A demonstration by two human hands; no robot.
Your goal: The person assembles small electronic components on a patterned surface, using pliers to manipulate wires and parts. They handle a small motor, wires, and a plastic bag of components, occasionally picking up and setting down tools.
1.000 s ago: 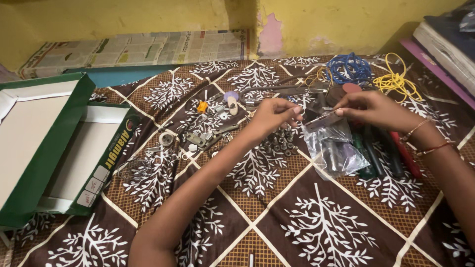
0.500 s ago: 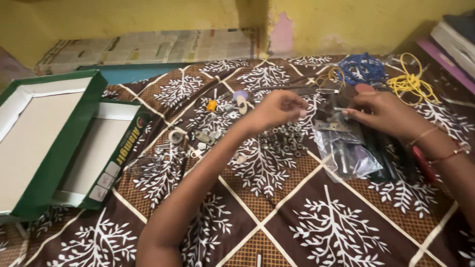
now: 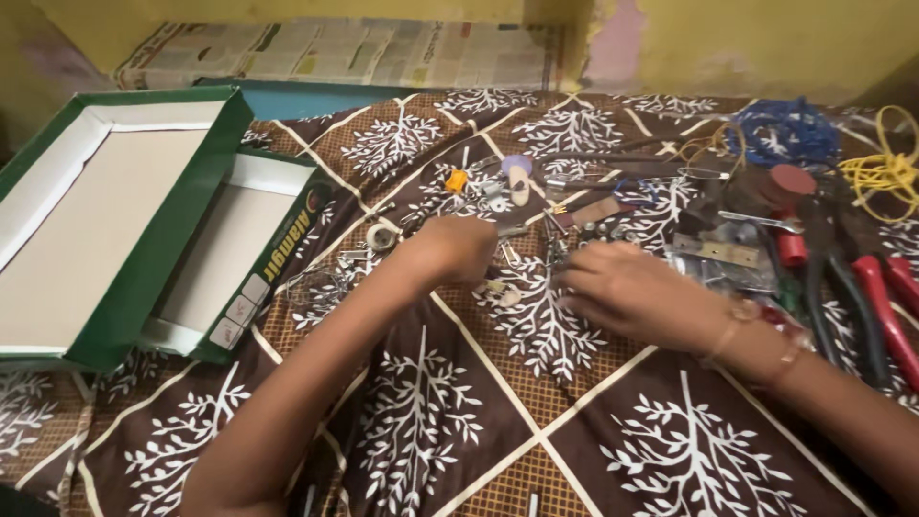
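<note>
A: What are the hands doing?

B: Both hands are down on the cloth, right in the heap of small metal bits. The left hand is curled with its back up. I cannot tell if it holds a bit, since the fingers are tucked under. The right hand lies flatter, fingers bent down over the bits. I cannot tell if it has pinched one either.

A: Where is the heap?

B: In the middle of the cloth, between the green box and the pliers. It lies closer to the pliers than to the box.

A: Why are the bits spread out like that?

B: I think so each one can be seen and picked up. Spread flat, none hides under another.

A: Which way do the bits point?

B: Every way. They are too small and blurry to tell one by one. A long thin rod past the heap, on the wall side, lies nearly side to side.

A: What else is near the heap?

B: A clear bag with a flat metal plate on it lies just beside the heap, on the pliers' side. The pliers' red handles point toward the person. Blue wire and yellow wire sit beyond the pliers. The box sits open, maybe so things can go in.
</note>
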